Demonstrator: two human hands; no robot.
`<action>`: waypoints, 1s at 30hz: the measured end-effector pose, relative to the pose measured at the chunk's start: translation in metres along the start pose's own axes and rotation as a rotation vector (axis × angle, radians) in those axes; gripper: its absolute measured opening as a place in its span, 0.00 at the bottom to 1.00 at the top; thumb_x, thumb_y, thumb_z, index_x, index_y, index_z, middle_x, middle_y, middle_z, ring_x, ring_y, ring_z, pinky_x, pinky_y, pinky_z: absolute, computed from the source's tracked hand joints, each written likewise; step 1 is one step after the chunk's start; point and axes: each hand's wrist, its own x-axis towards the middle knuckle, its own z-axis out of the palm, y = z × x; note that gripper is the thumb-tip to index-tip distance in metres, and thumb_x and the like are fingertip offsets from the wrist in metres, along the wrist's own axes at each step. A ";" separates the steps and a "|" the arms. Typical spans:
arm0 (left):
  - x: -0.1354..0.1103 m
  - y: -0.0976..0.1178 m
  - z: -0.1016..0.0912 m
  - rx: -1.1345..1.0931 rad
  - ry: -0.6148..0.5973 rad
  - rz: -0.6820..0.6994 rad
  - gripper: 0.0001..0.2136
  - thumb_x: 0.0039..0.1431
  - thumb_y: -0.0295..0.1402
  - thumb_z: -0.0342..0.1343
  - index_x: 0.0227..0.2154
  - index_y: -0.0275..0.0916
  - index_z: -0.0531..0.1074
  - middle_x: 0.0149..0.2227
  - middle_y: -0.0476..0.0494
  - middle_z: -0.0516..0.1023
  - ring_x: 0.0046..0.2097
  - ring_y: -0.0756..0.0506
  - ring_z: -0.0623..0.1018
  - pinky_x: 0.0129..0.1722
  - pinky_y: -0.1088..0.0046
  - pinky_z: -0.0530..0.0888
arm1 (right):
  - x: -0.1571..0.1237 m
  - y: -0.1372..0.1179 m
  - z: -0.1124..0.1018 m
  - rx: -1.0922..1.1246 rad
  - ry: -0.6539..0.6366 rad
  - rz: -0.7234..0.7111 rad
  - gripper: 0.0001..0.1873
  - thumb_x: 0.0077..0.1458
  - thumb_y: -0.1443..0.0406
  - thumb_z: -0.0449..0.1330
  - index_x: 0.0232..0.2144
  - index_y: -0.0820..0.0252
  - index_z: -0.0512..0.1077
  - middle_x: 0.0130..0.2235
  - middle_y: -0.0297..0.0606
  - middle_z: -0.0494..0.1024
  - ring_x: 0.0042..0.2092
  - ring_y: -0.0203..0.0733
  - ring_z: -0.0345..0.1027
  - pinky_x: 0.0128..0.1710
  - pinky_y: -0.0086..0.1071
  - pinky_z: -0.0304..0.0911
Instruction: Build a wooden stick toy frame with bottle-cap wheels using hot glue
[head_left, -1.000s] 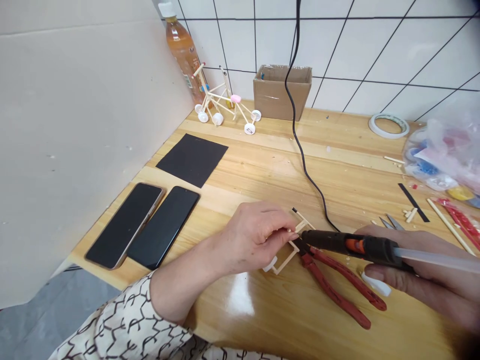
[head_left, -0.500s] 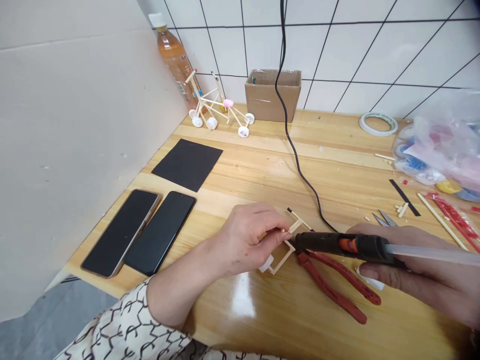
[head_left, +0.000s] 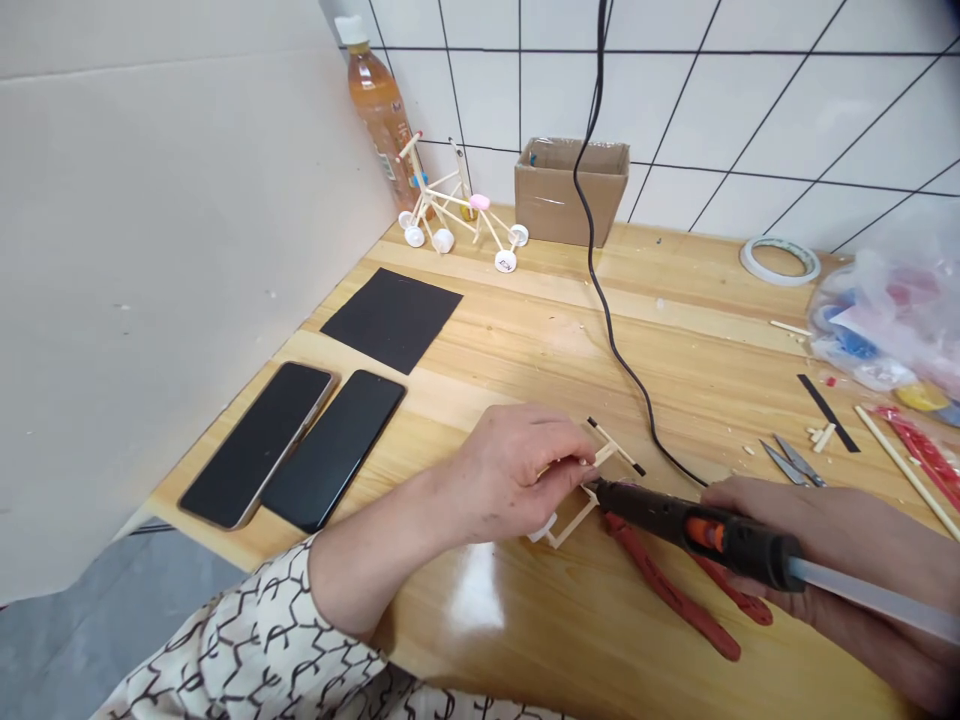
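Note:
My left hand (head_left: 517, 472) pinches a small frame of thin wooden sticks (head_left: 579, 512) that rests on the wooden table (head_left: 525, 330). My right hand (head_left: 840, 545) grips a black hot glue gun (head_left: 697, 525) with an orange trigger and a clear glue stick at its back. The gun's nozzle touches the stick frame just beside my left fingertips. Red-handled pliers (head_left: 675, 590) lie on the table under the gun. A black cable (head_left: 600, 260) runs from the gun up the tiled wall.
Two phones (head_left: 292, 445) lie face up at the left, behind them a black sheet (head_left: 391, 318). A stick-built tricycle (head_left: 457, 215), a drink bottle (head_left: 377, 105) and a cardboard box (head_left: 571, 190) stand at the back. Tape roll (head_left: 780, 260), plastic bag (head_left: 892, 310), small scissors (head_left: 795, 462) and loose sticks sit right.
The glue gun has tilted so its nozzle points down onto the stick frame, with my right hand lower. My left hand keeps its pinch on the frame. The view shifted slightly.

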 end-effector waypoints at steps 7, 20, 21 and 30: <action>0.000 -0.002 0.001 0.013 -0.018 0.002 0.06 0.56 0.26 0.51 0.25 0.36 0.71 0.24 0.50 0.75 0.28 0.53 0.73 0.29 0.79 0.69 | 0.004 0.012 -0.001 0.140 -0.089 0.017 0.13 0.53 0.56 0.52 0.19 0.45 0.68 0.18 0.29 0.71 0.19 0.42 0.64 0.16 0.33 0.61; -0.001 -0.003 0.001 0.011 -0.008 0.024 0.05 0.55 0.25 0.51 0.26 0.35 0.71 0.24 0.50 0.74 0.28 0.53 0.72 0.29 0.80 0.68 | -0.005 0.028 -0.006 0.088 -0.190 0.044 0.08 0.54 0.54 0.51 0.27 0.41 0.68 0.24 0.30 0.70 0.26 0.43 0.66 0.24 0.33 0.66; -0.001 -0.003 0.001 0.012 -0.009 0.024 0.05 0.55 0.25 0.51 0.26 0.35 0.71 0.24 0.50 0.74 0.28 0.53 0.71 0.28 0.80 0.67 | -0.005 0.029 -0.007 0.066 -0.212 0.029 0.06 0.54 0.55 0.52 0.28 0.40 0.68 0.24 0.30 0.71 0.26 0.43 0.66 0.25 0.33 0.66; -0.001 -0.003 0.000 0.014 -0.016 0.011 0.06 0.55 0.26 0.51 0.25 0.35 0.71 0.24 0.50 0.74 0.28 0.53 0.72 0.28 0.80 0.67 | -0.007 0.033 0.009 0.206 -0.187 0.195 0.11 0.52 0.51 0.49 0.31 0.38 0.71 0.28 0.33 0.76 0.30 0.48 0.71 0.25 0.36 0.71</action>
